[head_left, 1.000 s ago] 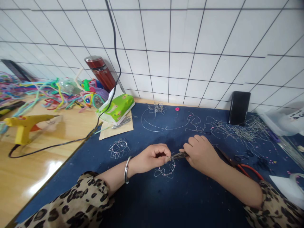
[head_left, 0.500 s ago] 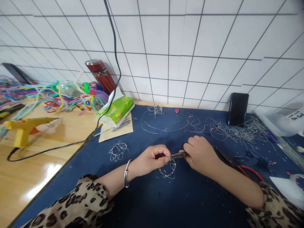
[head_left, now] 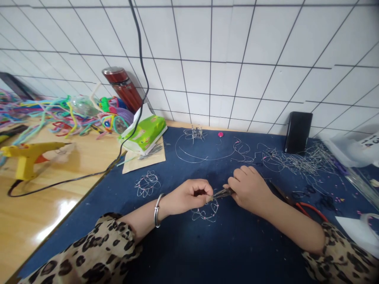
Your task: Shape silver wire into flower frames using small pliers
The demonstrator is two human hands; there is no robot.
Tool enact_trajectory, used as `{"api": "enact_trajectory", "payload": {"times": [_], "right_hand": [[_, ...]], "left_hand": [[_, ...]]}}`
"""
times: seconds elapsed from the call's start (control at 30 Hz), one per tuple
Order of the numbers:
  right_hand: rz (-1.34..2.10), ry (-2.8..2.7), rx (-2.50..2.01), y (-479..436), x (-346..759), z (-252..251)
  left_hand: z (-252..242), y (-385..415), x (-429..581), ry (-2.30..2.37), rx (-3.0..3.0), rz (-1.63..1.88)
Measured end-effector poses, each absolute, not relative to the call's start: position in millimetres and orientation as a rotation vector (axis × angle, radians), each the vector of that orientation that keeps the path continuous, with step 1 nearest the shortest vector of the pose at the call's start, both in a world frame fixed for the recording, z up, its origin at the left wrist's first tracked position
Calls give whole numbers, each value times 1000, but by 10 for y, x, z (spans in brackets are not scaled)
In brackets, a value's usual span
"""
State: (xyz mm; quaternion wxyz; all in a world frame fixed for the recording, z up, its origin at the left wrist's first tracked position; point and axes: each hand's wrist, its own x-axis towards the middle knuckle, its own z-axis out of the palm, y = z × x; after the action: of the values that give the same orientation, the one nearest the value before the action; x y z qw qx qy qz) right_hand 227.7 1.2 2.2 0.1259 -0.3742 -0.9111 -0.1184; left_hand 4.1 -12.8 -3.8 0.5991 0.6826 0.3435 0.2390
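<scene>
My left hand (head_left: 192, 196) pinches the top of a beaded wire ring (head_left: 205, 217), a thin silvery loop with small pink beads that hangs below the fingers. In my right hand (head_left: 248, 187) is a pair of pliers (head_left: 222, 193), its handles mostly hidden by the curled fingers. The plier tips meet the wire right at my left fingertips; whether the jaws are closed on it is too small to tell. A second looped wire piece with pink beads (head_left: 147, 184) lies on the blue mat (head_left: 233, 252) to the left.
Red-handled scissors (head_left: 310, 211) lie right of my right forearm. Behind them is a tangle of wire (head_left: 308, 161) by a black phone (head_left: 298, 132). At left are a yellow glue gun (head_left: 26, 157), its black cord (head_left: 74, 179), a tissue pack (head_left: 145, 134) and a red flask (head_left: 122, 88).
The beaded ring has swung slightly left beneath my left fingers. The pliers are tilted a little more at the same spot. The camera view has shifted slightly.
</scene>
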Motion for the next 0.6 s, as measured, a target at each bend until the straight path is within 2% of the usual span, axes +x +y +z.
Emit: {"api": "enact_trajectory", "payload": {"times": [0.6], "right_hand": [[-470,-2609,-1150,-15,2291,-2]], "left_hand": [[-127,-179,93,926,1323,636]]}}
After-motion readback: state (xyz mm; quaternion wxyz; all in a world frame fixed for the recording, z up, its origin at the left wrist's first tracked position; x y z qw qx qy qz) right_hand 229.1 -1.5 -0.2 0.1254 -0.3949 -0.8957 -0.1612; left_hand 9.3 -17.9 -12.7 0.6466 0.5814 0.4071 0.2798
